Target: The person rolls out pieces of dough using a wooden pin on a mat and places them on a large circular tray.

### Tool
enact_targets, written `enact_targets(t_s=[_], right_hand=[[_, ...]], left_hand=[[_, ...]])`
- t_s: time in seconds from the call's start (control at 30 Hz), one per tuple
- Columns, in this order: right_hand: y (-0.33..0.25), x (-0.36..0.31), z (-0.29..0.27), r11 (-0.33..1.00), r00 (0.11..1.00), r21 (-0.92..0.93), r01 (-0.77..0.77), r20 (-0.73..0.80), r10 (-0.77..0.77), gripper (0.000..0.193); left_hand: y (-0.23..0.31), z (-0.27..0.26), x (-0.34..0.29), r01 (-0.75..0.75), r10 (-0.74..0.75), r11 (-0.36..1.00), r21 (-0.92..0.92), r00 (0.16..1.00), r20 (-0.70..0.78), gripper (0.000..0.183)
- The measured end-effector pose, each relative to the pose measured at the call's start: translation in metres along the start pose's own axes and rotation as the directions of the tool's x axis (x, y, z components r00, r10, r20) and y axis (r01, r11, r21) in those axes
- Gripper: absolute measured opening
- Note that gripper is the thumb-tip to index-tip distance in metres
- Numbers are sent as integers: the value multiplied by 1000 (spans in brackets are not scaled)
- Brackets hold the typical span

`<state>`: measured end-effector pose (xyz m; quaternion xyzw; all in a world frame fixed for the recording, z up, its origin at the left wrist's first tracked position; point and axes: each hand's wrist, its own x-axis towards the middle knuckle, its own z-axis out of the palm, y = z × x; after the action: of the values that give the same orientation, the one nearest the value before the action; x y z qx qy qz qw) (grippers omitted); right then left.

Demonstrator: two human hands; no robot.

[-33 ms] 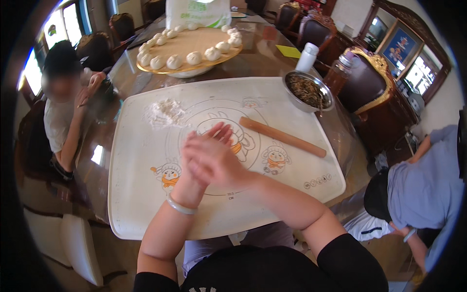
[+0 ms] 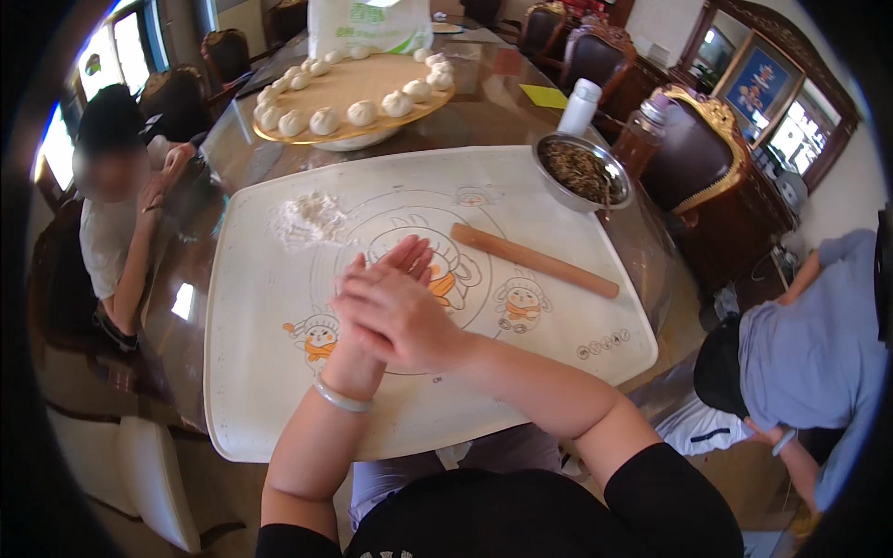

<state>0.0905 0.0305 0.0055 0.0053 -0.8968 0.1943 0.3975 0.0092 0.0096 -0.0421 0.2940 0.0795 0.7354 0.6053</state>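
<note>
Over the middle of a white printed silicone mat (image 2: 260, 400), my two hands are laid palm to palm. My left hand (image 2: 406, 259), with a pale bangle (image 2: 340, 397) on its wrist, lies beneath with its fingers stretched forward. Across its palm rests my right hand (image 2: 400, 321), fingers extended and slightly apart. Whether anything lies between the palms is hidden. Ahead and to the left is a patch of white flour (image 2: 312, 219). A wooden rolling pin (image 2: 535, 260) lies slantwise to the right, apart from my hands.
A metal bowl of dark chopped filling (image 2: 581, 174) stands at the mat's far right corner, by a white bottle (image 2: 580, 107) and a brown bottle (image 2: 642, 130). Pleated buns (image 2: 362, 112) ring a round board (image 2: 372, 84) beyond. People are at left (image 2: 107, 223) and right (image 2: 809, 353).
My hands stay pressed together, with the right one shifted slightly over the left. The whole view has moved a little, so the table appears slightly farther left.
</note>
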Motion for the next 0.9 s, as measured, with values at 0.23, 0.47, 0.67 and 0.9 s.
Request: enact_targets(t_s=[0.23,0.47,0.67,0.9], right_hand=[[36,2,-31,960,983,-232,-159,-129,132,35],[-16,0,-7,990,988,-82,115,116,-105,45],[12,4,-31,950,997,-310,-41,-74,19,39],[9,-4,-2,999,997,20,41,-60,-40,50]], left_hand=[[15,23,3,199,-235,960,-196,955,-181,47],[19,30,0,-45,48,999,28,991,-126,49],[2,-3,-1,276,-239,857,-434,961,140,49],[38,14,9,15,-20,999,-29,986,-165,58]])
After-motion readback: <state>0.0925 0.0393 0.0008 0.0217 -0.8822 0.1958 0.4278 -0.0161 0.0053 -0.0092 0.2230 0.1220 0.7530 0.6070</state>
